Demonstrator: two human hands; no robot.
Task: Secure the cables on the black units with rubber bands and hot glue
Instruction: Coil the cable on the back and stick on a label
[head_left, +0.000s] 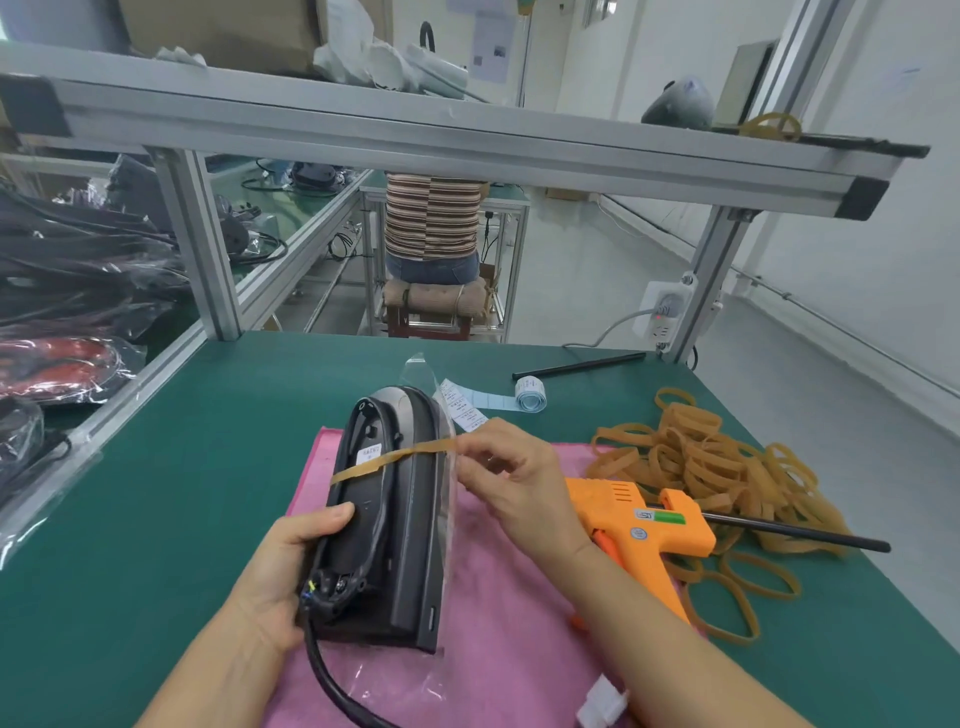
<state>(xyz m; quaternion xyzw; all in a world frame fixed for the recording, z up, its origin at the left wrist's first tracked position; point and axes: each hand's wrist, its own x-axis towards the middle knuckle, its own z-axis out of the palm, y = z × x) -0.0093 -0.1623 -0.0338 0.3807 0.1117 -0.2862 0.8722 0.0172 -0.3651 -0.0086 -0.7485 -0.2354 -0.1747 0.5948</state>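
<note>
A black unit stands on its edge on a pink foam sheet. My left hand grips its near left side. A thick black cable leaves the unit's near end and curves toward me. A tan rubber band is stretched across the unit's upper part, and my right hand pinches and pulls its right end. An orange hot glue gun lies to the right of my right wrist, with a black glue stick in its back.
A heap of tan rubber bands covers the green table at the right. A label roll and a black rod lie at the back. A white connector rests near me. Bagged black units pile up at left. A seated person is beyond.
</note>
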